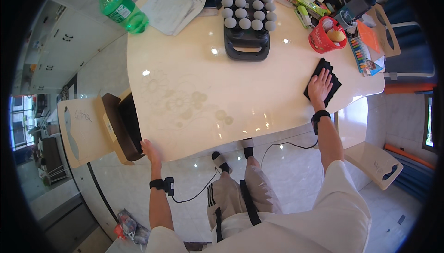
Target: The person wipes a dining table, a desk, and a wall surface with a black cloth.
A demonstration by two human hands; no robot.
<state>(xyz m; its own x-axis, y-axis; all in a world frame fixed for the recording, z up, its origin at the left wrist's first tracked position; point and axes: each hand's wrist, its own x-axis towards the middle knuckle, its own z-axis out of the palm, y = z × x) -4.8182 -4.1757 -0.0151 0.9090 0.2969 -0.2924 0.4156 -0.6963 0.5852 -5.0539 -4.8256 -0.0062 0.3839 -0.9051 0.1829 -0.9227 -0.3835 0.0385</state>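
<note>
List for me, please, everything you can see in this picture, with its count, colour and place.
glossy cream table: one, centre
black folded cloth: one, table's right edge, under right hand
black tray of grey balls: one, far side of table
green plastic bottle: one, far left corner
red plastic basket: one, far right
white folded cloths: a pile, beside the bottle
brown open box: one, on a chair at left
left hand: flat on table's near edge
right hand: flat on the cloth
</note>
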